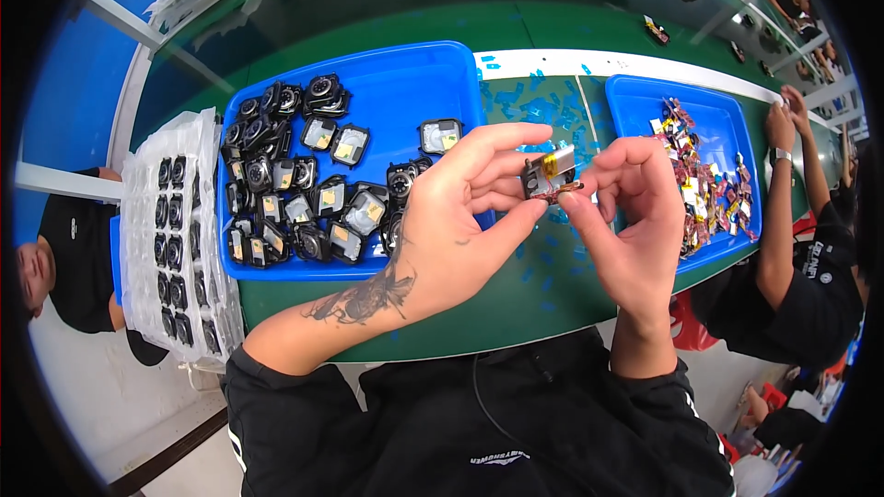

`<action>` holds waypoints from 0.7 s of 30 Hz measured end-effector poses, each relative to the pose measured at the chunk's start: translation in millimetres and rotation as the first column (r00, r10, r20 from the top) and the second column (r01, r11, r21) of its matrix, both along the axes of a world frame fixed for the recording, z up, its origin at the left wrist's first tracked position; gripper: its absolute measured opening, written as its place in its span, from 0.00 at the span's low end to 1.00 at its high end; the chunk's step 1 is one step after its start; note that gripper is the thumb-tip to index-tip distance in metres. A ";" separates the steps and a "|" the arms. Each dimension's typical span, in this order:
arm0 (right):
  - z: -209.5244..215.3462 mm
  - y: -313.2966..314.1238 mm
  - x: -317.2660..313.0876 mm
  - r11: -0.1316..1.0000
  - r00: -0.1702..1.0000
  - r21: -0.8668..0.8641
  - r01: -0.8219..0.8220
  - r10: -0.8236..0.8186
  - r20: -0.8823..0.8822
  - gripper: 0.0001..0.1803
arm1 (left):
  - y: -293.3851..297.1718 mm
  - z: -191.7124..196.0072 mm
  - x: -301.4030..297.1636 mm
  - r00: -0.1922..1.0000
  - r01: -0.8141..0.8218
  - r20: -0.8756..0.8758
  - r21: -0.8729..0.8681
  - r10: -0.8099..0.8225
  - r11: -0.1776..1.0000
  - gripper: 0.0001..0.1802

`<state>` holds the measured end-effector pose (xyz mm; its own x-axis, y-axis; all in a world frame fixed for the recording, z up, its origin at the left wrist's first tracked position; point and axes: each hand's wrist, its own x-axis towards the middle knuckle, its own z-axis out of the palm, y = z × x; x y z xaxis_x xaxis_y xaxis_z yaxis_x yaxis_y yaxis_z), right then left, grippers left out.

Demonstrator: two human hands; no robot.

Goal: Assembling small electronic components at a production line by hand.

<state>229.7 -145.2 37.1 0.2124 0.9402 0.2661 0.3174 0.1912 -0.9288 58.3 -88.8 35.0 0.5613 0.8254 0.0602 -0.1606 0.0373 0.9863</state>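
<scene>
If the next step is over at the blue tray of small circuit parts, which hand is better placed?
Probably the right hand: it is nearer that blue tray. The left hand is farther off, and it holds the small opened device between thumb and fingers.

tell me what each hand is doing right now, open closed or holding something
Left hand: closed, holding a small opened device between thumb and fingers.
Right hand: at the device's lower right edge; whether it is pinching cannot be told.
</scene>
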 end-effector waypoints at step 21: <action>-47.7 234.5 92.1 0.959 0.845 -0.245 0.144 0.009 0.534 0.22 | 70.7 -45.3 -51.6 0.557 0.331 -0.588 0.805 0.586 0.492 0.16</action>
